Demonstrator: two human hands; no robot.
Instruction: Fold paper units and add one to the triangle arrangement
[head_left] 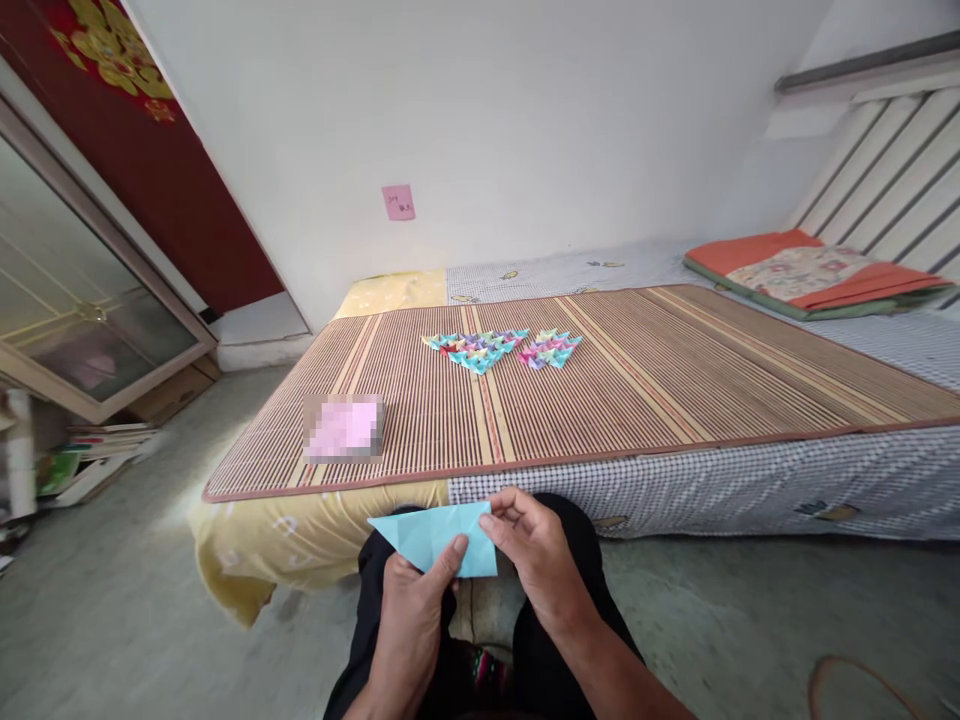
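Observation:
Over my lap I hold a sheet of light blue paper [442, 528], partly folded, with a pointed corner at its left end and a straight edge at its right. My left hand [420, 595] grips it from below, thumb pressed on the front face. At the upper right corner, my right hand [529, 545] pinches the paper between thumb and fingers. Beyond, on the striped bamboo mat [420, 440], several small folded paper pieces in mixed colours form a larger group [480, 350] and a smaller group [551, 349]. A pink pixelated item [345, 428] lies on the mat's left side.
The mat covers a bed with a yellow and checked sheet [712, 490]. A folded orange and floral cloth [814, 270] rests at the right back by a slatted headboard [889, 165]. A pink note [398, 202] is on the wall. A glass-paned door [90, 280] stands left.

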